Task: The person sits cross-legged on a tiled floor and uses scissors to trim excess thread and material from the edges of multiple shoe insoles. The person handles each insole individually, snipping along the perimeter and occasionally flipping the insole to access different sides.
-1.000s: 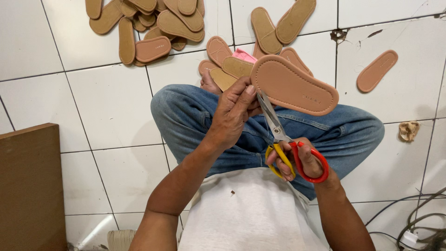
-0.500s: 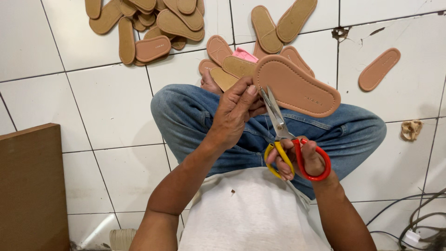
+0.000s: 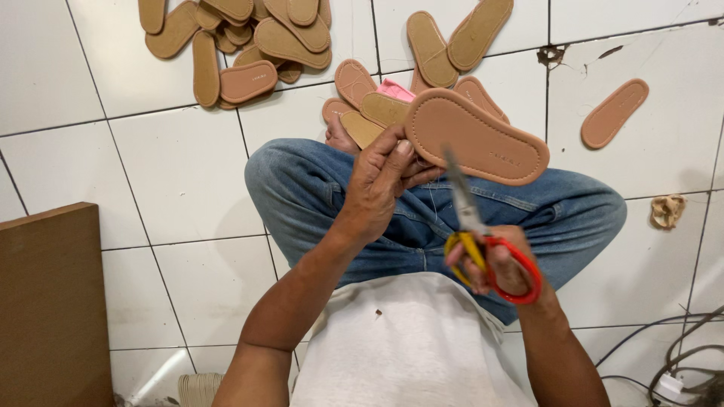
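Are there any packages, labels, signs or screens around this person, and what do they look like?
No packages, signs or screens show.
Small embossed mark: middle of the tan oval sole held up by the left hand; same colour as the sole, too small to make out.
Similar mark: on a darker tan sole at the edge of the floor pile, top left.
The right hand holds scissors with yellow and red handles, unlabelled.

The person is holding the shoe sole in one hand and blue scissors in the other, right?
Not quite: the scissors have yellow and red handles, not blue. The head view shows the right hand holding them, while the left hand holds the shoe sole.
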